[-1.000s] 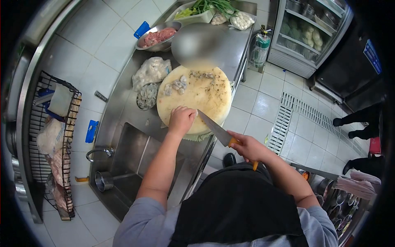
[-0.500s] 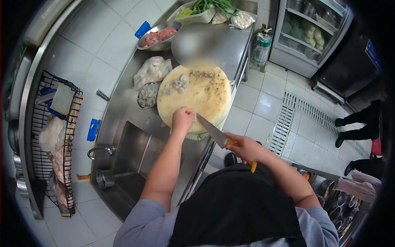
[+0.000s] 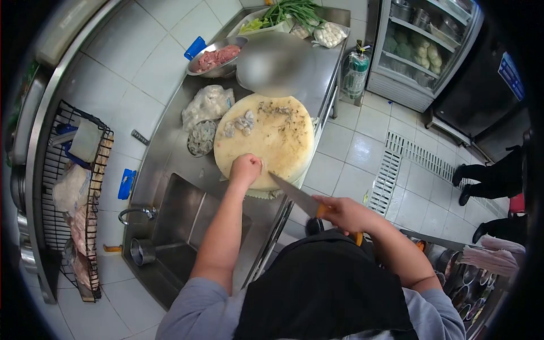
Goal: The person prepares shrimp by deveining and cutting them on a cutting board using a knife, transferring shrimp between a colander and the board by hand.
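My left hand (image 3: 246,170) is closed in a fist-like pinch over the near left part of a thick round cutting board (image 3: 272,148). What its fingers hold, if anything, cannot be made out. My right hand (image 3: 347,215) grips the yellow-orange handle of a kitchen knife (image 3: 296,195). The blade points up and left, its tip over the board's near edge, a little right of my left hand. Greyish pieces that look like peeled shrimp (image 3: 241,124) lie on the board's far left. Dark scraps (image 3: 279,110) are scattered on its far side.
Left of the board stand a bowl of shrimp-like pieces (image 3: 202,137) and a plastic bag (image 3: 208,107). Beyond are a bowl of raw meat (image 3: 217,59) and green onions (image 3: 294,12). A sink (image 3: 184,212) lies near left. Another person's legs (image 3: 481,181) show far right.
My left hand has shifted slightly left and down, and the pale bit seen at its fingertips before no longer shows. The knife has drawn slightly towards me, away from the left hand.
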Demonstrator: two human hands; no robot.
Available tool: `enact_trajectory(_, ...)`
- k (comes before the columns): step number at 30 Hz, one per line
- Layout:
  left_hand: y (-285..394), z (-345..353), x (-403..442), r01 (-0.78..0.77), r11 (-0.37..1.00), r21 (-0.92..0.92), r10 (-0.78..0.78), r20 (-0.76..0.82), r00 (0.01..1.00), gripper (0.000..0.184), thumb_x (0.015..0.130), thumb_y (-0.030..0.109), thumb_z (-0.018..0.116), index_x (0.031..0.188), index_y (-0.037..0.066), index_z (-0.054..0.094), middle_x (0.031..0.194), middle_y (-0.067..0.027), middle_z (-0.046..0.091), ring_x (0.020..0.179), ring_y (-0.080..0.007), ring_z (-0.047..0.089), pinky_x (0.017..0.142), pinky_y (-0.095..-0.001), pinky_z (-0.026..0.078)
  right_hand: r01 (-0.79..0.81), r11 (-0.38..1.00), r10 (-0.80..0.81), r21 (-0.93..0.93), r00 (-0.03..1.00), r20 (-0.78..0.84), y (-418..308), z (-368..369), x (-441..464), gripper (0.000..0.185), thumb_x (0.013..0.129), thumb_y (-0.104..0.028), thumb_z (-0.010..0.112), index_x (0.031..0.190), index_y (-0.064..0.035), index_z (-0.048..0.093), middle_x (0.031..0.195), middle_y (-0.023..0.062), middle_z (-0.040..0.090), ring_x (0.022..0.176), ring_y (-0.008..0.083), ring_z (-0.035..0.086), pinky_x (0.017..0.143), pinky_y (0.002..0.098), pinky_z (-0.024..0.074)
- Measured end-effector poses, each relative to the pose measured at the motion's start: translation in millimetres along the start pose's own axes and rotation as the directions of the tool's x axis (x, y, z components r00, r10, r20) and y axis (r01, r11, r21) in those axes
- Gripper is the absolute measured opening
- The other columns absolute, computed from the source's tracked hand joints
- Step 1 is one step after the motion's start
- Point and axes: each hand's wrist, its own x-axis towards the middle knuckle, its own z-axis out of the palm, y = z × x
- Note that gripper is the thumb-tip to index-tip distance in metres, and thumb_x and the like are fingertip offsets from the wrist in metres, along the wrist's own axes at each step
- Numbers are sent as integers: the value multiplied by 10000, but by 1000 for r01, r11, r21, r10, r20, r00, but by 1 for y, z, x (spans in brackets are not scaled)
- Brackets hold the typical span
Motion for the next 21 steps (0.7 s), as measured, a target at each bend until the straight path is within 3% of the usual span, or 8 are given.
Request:
enact_trajectory(3,4,-1,1,32,999,-3,-32,-19,999,172,848,191,706,890,33,757,839,-166,750,802,-316,732,753,-416,569,1,1000,-4,-27,995,-101,-2,-5,0,606,1041,-273,581,1608,-213,375,1020,121,726,589,184,614,580,344,544)
enact_trajectory(5,12,5,-4,-58,994,-89,52,-63,997,148,860,126,729,946,7,741,818,-105,741,752,-197,720,703,-344,561,-21,998,14,-51,992,-127,0,-5,5,603,1038,-276,580,1604,-218,380,1103,146,742,643,233,664,642,375,570)
enact_trajectory(7,9,8,1,-78,996,-32,77,-21,997,169,853,131,731,969,8,730,841,-113,737,782,-213,720,723,-348,561,31,978,-75,-206,975,-210,10,-1,12,608,1030,-281,592,1598,-211,388,1152,194,735,874,357,730,834,433,574)
enact_trajectory(8,7,9,5,-101,994,29,100,28,995,194,846,135,733,992,8,720,863,-122,734,812,-230,719,743,-352,560,34,976,-80,-214,975,-209,18,1,17,608,1030,-281,592,1598,-211,388,1152,194,735,874,357,730,834,433,574)
enact_trajectory(10,9,9,6,-84,994,71,82,37,996,216,840,137,734,1010,8,702,880,-135,729,817,-261,714,758,-366,560,57,956,-133,-288,959,-251,36,6,25,617,1023,-282,605,1596,-207,388,1195,228,717,1105,430,683,980,448,526)
enact_trajectory(15,10,22,-7,-167,978,128,180,-100,979,240,831,145,737,1027,24,670,898,-163,724,840,-337,702,795,-404,560,135,961,-200,-240,942,-270,62,18,30,622,1026,-254,614,1602,-214,382,1227,226,715,1128,394,694,997,430,526)
enact_trajectory(18,18,19,-12,-239,951,197,271,-153,950,214,840,151,676,1025,45,682,1013,-225,724,971,-411,685,868,-473,548,196,956,-256,-219,922,-290,55,18,25,607,1031,-207,615,1597,-199,397,1244,233,710,1148,354,702,1007,406,523)
enact_trajectory(21,17,4,-3,-105,994,23,107,-117,987,216,843,160,697,1031,55,684,971,-204,734,949,-385,705,848,-458,557,26,995,-51,-100,966,-254,31,13,12,594,1028,-193,619,1587,-175,418,1252,250,701,1167,344,698,1012,390,518)
